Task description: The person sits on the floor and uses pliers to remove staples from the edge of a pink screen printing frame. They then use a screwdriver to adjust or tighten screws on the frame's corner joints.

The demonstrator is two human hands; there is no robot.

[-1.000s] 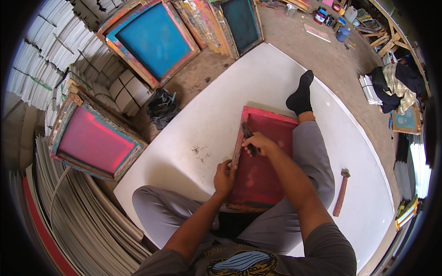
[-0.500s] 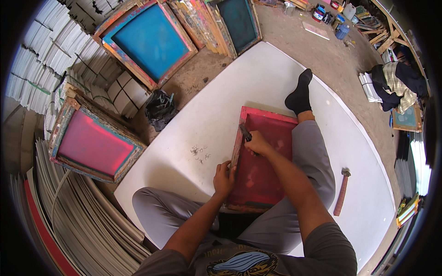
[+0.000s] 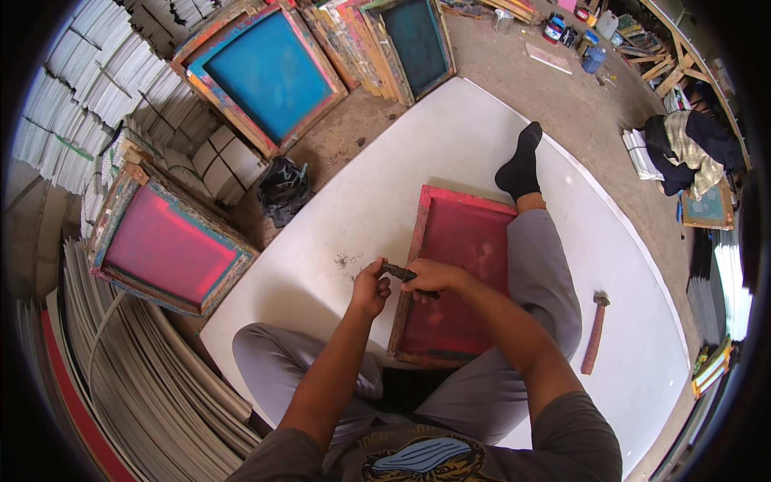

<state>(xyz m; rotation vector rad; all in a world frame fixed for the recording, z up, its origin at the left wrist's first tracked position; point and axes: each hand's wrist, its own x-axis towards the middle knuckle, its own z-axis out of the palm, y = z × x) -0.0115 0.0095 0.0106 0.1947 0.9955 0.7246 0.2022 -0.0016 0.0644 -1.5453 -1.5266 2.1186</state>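
Observation:
A screen printing frame with a red mesh and worn red wooden edges lies flat between my legs on a white board. Above its left edge my right hand grips dark pliers, their jaws pointing left. My left hand is closed at the tip of the jaws, fingertips pinched together; whatever they hold is too small to make out. Small bent metal bits, looking like staples, are scattered on the board just beyond my left hand.
A hammer rests on the white board, right of my leg. Other screen frames with blue mesh and pink mesh lean at the left. A black plastic bag sits beside the board. Sheet stacks line the left side.
My right hand has drawn the pliers back from the frame's left edge toward me. My left hand has let go of that edge and risen to the jaws.

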